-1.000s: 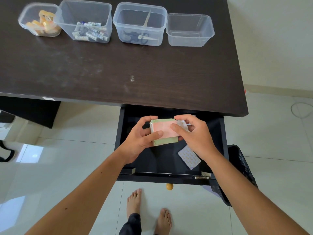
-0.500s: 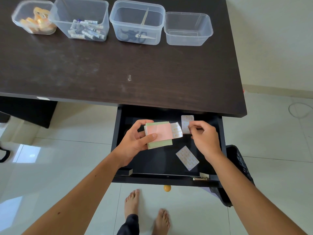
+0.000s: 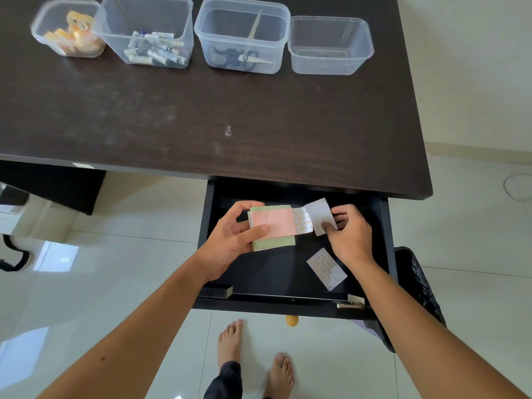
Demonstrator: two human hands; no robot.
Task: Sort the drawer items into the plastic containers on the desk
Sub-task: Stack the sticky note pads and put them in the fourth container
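left hand (image 3: 230, 240) grips note stack (image 3: 273, 227) over open drawer (image 3: 288, 272) | right hand (image 3: 349, 236) pinches white sheet (image 3: 318, 214) beside it | another sheet (image 3: 326, 269) lies in drawer | containers (image 3: 329, 46) on table (image 3: 201, 110)

Clear plastic containers (image 3: 329, 46); matt dark wood desk (image 3: 201, 110).

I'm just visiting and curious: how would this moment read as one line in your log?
left hand: holds paper stack over open drawer | right hand: pinches white sheet | patterned sheet: on drawer floor | rightmost container: empty
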